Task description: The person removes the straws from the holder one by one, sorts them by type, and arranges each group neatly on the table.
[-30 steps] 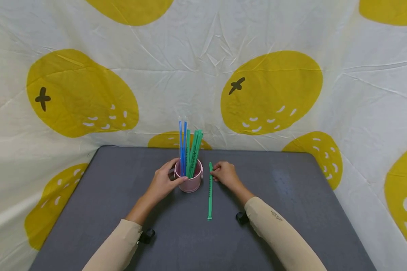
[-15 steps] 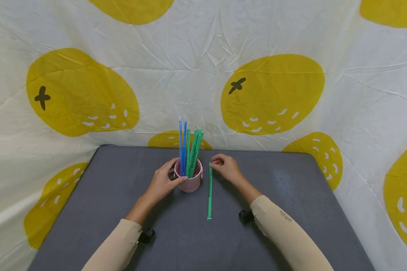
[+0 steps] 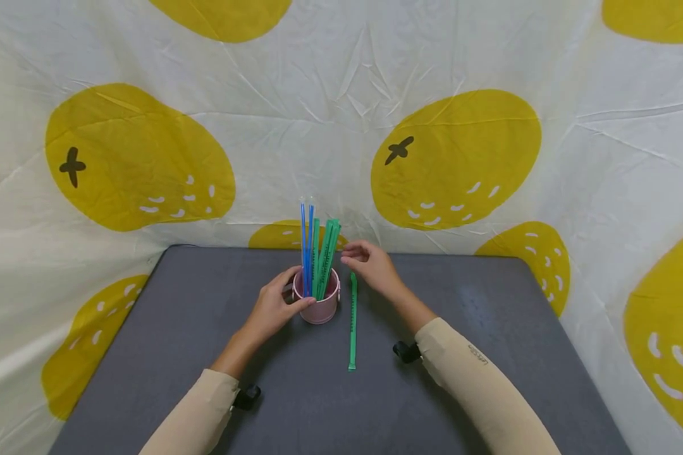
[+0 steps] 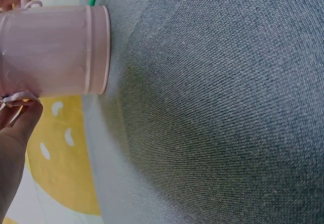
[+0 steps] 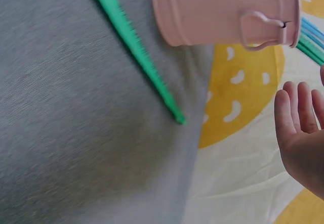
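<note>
A small pink bucket (image 3: 320,312) stands upright on the table and holds several straws. Two thin blue straws (image 3: 303,243) in clear wrappers rise on its left side, beside several green wrapped straws (image 3: 328,256). My left hand (image 3: 274,299) grips the bucket from the left, thumb at the near rim and fingers around the far side. To the bucket's right, a single green wrapped straw (image 3: 353,332) lies lengthwise on the table. My right hand (image 3: 374,265) hovers past that straw's far end, near the upright green ones. Its loosely bent fingers (image 5: 306,107) hold nothing in the right wrist view.
The dark grey table (image 3: 461,379) reaches back to a white cloth (image 3: 313,151) printed with yellow fruit shapes. The bucket's handle bracket (image 5: 260,30) sticks out on the side facing my right hand.
My right hand has let go of the lying green straw and moved away and leftward, toward the bucket's straws. My left hand and the bucket stay in place.
</note>
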The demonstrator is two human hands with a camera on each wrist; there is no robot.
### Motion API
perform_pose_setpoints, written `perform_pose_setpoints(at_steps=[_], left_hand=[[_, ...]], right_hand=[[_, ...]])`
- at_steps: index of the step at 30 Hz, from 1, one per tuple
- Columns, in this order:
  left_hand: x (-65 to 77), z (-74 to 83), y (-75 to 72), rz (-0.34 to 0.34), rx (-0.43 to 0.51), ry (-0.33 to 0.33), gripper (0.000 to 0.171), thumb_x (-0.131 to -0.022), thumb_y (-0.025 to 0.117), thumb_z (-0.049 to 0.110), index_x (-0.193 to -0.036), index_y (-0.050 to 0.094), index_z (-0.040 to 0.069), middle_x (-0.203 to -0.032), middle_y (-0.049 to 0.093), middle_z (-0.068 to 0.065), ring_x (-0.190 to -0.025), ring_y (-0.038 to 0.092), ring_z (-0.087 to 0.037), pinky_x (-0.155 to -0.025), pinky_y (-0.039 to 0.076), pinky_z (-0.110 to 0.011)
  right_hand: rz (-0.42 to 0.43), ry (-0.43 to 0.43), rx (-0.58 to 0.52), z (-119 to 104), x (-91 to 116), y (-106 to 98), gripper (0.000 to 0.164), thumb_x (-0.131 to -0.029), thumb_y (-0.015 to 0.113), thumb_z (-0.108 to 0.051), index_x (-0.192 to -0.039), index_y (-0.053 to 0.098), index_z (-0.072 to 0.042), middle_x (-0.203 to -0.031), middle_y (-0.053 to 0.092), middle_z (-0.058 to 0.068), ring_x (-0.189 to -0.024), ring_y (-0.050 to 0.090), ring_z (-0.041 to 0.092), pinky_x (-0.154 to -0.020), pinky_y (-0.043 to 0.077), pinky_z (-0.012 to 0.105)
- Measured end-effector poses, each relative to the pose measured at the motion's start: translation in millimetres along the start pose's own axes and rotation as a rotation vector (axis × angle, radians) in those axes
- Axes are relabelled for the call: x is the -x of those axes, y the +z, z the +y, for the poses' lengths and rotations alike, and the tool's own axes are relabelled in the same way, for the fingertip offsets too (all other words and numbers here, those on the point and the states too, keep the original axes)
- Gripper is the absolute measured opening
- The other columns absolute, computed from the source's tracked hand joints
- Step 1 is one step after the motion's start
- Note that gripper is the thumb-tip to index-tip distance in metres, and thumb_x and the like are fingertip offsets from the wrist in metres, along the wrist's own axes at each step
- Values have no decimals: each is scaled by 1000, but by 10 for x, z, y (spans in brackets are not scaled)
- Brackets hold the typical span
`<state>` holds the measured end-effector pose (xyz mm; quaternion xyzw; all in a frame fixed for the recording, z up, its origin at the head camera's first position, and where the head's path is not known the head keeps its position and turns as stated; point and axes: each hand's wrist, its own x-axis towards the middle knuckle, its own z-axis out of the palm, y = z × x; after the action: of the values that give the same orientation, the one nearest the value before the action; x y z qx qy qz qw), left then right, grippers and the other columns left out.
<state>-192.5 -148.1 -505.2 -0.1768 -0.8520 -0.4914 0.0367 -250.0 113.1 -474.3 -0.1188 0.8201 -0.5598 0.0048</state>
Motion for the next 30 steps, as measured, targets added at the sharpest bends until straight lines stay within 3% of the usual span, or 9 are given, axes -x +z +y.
perform_pose_setpoints(at_steps=[12,21,30], left_hand=[[8,0,1,-3,-1,-2,77,-85,86,30,-149,51,6,-144,59,-16,-131,61,-33,-101,57,-50],[20,1,-6,4,-10,10,77,-85,86,30,-149,51,6,-142,60,-17,-130,62,-33,-99,58,-51],[28,-1,-8,7,3,29,77,-85,87,29,-148,52,5,-141,61,-17,-129,62,-34,-99,58,-52]], right_hand=[[75,-28,-18,-240,-150,126,37,-93,79,-18,-120,66,4,-108,72,19,-95,69,31,-82,61,31],[117,-8,74,-327,-174,202,32,-93,80,-22,-110,65,-1,-99,70,15,-89,66,24,-76,57,28],[125,-4,27,-339,-169,236,26,-93,79,-17,-109,65,-1,-98,69,15,-81,70,24,-67,63,30]])
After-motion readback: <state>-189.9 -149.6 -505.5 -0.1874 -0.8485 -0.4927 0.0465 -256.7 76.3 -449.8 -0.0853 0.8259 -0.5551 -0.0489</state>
